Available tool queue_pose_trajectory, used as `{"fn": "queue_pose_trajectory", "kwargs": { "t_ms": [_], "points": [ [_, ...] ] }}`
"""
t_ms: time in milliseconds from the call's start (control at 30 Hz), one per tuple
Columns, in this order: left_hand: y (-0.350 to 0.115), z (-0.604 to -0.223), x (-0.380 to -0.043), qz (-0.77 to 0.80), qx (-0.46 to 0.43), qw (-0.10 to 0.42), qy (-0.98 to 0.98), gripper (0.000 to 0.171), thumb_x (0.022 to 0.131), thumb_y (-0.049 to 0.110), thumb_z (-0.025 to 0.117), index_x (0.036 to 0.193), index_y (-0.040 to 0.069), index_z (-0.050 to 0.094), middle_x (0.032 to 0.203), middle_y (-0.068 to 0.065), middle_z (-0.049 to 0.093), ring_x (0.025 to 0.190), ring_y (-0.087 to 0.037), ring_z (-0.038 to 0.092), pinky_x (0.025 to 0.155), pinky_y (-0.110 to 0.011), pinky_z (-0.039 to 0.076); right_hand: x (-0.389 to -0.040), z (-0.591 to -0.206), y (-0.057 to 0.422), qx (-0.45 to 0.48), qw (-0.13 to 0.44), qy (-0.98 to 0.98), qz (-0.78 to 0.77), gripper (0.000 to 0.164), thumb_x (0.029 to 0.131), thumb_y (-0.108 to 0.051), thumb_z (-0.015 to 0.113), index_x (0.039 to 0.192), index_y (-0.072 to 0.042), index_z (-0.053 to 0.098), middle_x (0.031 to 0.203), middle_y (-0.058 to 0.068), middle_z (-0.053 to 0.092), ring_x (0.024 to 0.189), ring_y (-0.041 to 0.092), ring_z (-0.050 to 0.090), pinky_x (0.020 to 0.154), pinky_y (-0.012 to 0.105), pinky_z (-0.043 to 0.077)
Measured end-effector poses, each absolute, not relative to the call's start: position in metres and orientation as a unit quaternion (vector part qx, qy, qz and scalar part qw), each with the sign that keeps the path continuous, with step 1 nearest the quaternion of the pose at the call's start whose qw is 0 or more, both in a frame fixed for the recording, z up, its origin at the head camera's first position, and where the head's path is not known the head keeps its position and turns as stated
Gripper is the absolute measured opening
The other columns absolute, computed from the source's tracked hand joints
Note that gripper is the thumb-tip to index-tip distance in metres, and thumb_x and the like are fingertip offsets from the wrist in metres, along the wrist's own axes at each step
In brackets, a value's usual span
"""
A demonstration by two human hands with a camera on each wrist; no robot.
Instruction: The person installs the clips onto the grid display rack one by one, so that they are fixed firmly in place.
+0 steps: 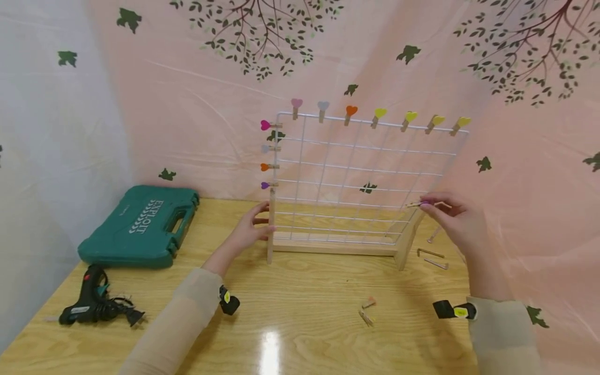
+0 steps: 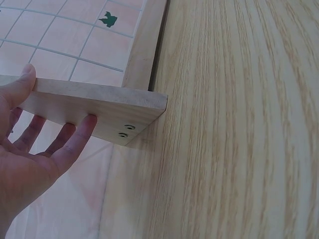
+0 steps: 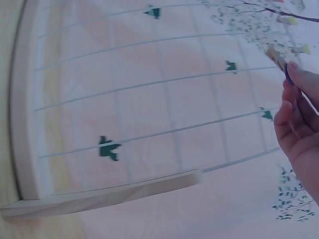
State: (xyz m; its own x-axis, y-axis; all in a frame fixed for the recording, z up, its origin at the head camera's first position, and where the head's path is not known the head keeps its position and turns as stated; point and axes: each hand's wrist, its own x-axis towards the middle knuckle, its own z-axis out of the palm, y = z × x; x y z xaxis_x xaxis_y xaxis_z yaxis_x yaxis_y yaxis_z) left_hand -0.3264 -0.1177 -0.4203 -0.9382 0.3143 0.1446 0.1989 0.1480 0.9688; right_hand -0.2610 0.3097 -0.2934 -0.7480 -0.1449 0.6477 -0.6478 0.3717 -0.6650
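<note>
A white wire grid rack (image 1: 344, 170) stands upright in a wooden base. My left hand (image 1: 247, 228) grips its left wooden side post (image 2: 94, 102), thumb on the front edge and fingertips against the outer face. Between thumb and fingers of my right hand (image 1: 457, 216), a small clothespin (image 3: 277, 58) with a purple heart is pinched, close to the grid's right side edge. Heart clothespins line the top wire, among them an orange one (image 1: 351, 111) and a yellow one (image 1: 410, 117). Several more clip onto the left edge, such as a purple one (image 1: 266, 185).
Two loose clothespins (image 1: 366, 316) lie on the wooden table (image 1: 300, 307) in front of the rack. Hex keys (image 1: 431, 253) lie by the right post. At the left are a green tool case (image 1: 136, 226) and a black glue gun (image 1: 89, 299) with its cord.
</note>
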Motion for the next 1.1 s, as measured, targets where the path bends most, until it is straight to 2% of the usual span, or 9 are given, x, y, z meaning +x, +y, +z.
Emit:
{"fn": "queue_pose_trajectory", "kwargs": {
  "t_ms": [100, 267, 433, 600, 767, 933, 1100],
  "points": [
    [-0.119, -0.421, -0.327, 0.63, 0.171, 0.043, 0.756, 0.07, 0.083, 0.01, 0.062, 0.141, 0.02, 0.024, 0.14, -0.009, 0.029, 0.117, -0.038, 0.04, 0.071, -0.039, 0.054, -0.262, -0.277, 0.311, 0.225, 0.321, -0.74, 0.546, 0.023, 0.073, 0.014, 0.063, 0.096, 0.014, 0.061, 0.09, 0.007, 0.065, 0.081, 0.012, 0.06, 0.072, 0.014, 0.05],
    [-0.12, -0.422, -0.327, 0.628, 0.171, 0.038, 0.758, 0.069, 0.083, 0.01, 0.062, 0.141, 0.021, 0.025, 0.139, -0.009, 0.029, 0.117, -0.038, 0.041, 0.07, -0.04, 0.054, -0.269, -0.257, 0.313, 0.175, 0.408, -0.654, 0.612, 0.025, 0.067, 0.008, 0.071, 0.089, 0.017, 0.061, 0.079, 0.009, 0.067, 0.066, 0.013, 0.06, 0.061, 0.014, 0.05],
    [-0.12, -0.419, -0.325, 0.63, 0.167, 0.047, 0.757, 0.069, 0.083, 0.01, 0.062, 0.141, 0.022, 0.025, 0.14, -0.009, 0.029, 0.118, -0.038, 0.04, 0.072, -0.041, 0.054, -0.279, -0.244, 0.318, 0.1, 0.468, -0.594, 0.646, 0.03, 0.06, 0.0, 0.079, 0.082, 0.015, 0.064, 0.07, 0.007, 0.066, 0.058, 0.013, 0.058, 0.057, 0.015, 0.05],
    [-0.119, -0.407, -0.317, 0.637, 0.168, 0.061, 0.75, 0.069, 0.084, 0.006, 0.061, 0.141, 0.017, 0.024, 0.141, -0.013, 0.027, 0.119, -0.042, 0.036, 0.076, -0.049, 0.051, -0.288, -0.235, 0.324, 0.031, 0.512, -0.6, 0.614, 0.033, 0.057, -0.01, 0.082, 0.08, 0.01, 0.068, 0.068, 0.004, 0.066, 0.057, 0.011, 0.057, 0.057, 0.015, 0.049],
    [-0.119, -0.407, -0.316, 0.634, 0.176, 0.058, 0.751, 0.069, 0.084, 0.006, 0.06, 0.141, 0.014, 0.023, 0.14, -0.015, 0.027, 0.118, -0.043, 0.037, 0.075, -0.047, 0.052, -0.296, -0.233, 0.328, -0.01, 0.521, -0.592, 0.615, 0.032, 0.054, -0.013, 0.084, 0.076, 0.006, 0.07, 0.064, 0.001, 0.065, 0.056, 0.009, 0.057, 0.056, 0.013, 0.048],
    [-0.119, -0.42, -0.325, 0.621, 0.178, 0.041, 0.763, 0.069, 0.084, 0.008, 0.06, 0.141, 0.018, 0.023, 0.139, -0.012, 0.028, 0.116, -0.041, 0.04, 0.07, -0.04, 0.054, -0.302, -0.233, 0.329, -0.028, 0.507, -0.59, 0.628, 0.032, 0.052, -0.015, 0.085, 0.075, 0.003, 0.071, 0.063, 0.0, 0.065, 0.055, 0.009, 0.056, 0.055, 0.013, 0.047],
    [-0.118, -0.422, -0.327, 0.62, 0.173, 0.04, 0.764, 0.069, 0.084, 0.009, 0.061, 0.141, 0.02, 0.023, 0.139, -0.01, 0.029, 0.117, -0.039, 0.04, 0.07, -0.039, 0.054, -0.307, -0.234, 0.326, -0.037, 0.499, -0.6, 0.624, 0.031, 0.053, -0.017, 0.084, 0.075, 0.002, 0.071, 0.064, -0.001, 0.064, 0.056, 0.008, 0.057, 0.056, 0.013, 0.047]
  ]
}}
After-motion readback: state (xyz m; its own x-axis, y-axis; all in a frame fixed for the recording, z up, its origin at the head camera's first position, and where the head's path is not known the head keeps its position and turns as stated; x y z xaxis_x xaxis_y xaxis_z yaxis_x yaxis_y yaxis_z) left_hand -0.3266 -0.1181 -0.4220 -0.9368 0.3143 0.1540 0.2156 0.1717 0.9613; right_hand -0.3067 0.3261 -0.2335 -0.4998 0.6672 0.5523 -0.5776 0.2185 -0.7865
